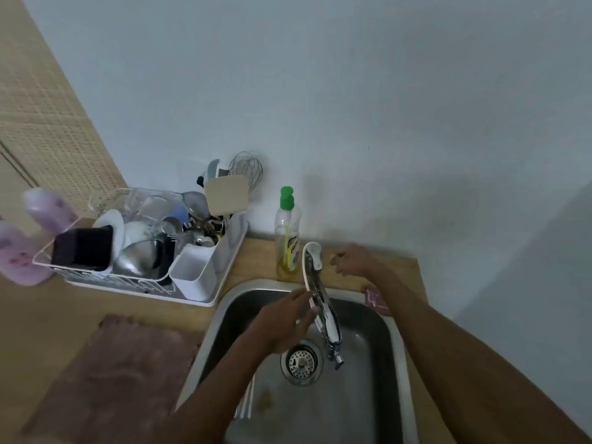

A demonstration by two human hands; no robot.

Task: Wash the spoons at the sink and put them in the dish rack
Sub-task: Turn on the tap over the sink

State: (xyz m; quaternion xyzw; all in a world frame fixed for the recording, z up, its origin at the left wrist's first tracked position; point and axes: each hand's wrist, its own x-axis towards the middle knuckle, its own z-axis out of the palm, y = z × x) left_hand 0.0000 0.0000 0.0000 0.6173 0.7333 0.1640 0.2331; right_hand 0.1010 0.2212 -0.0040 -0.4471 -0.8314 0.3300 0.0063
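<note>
My left hand [288, 318], fingers straight and empty, was just left of the faucet [323, 315]. My right hand [352, 261] sat behind it, grip too blurred to tell. The spoons [246, 402], probably those pale handles, lay below the faucet. Opening it too hard might splash the counter [256, 264].

Brushed steel sink [224, 318], wood-look counter [256, 261], glossy plastic soap bottle [288, 238], fuzzy cloth mat [121, 373].
</note>
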